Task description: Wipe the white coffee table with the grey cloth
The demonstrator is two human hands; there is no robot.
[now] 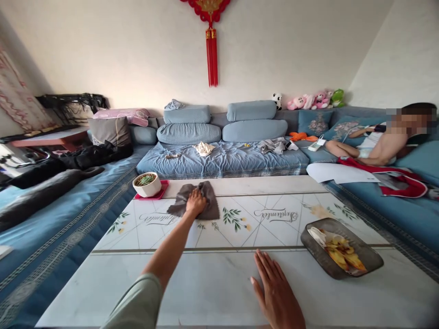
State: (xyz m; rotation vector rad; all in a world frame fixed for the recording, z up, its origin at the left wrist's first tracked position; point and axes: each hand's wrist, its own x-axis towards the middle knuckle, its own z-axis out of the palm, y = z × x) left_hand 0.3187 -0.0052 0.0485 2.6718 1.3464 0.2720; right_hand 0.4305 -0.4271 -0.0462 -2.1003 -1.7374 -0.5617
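Observation:
My left hand [196,202] reaches far across the white marble-look coffee table [212,278] and presses a dark grey cleaning cloth [211,211] against its top. The cloth is rumpled around my fingers, and its edges spread out on both sides. Part of my fingers is lost in its folds. Lying flat near the table's front edge, my right hand [277,292] has its fingers stretched out and holds nothing. Just left of the cloth stands a white pot [147,186] with a small succulent, on a red tray [165,188].
A grey rectangular bin [308,237] holding yellow peels and crumpled paper stands on the table's right side. Blue sofas [219,160] surround the table, with clothes and cushions on them. A person [384,144] sits at the right, beside a red garment [387,176].

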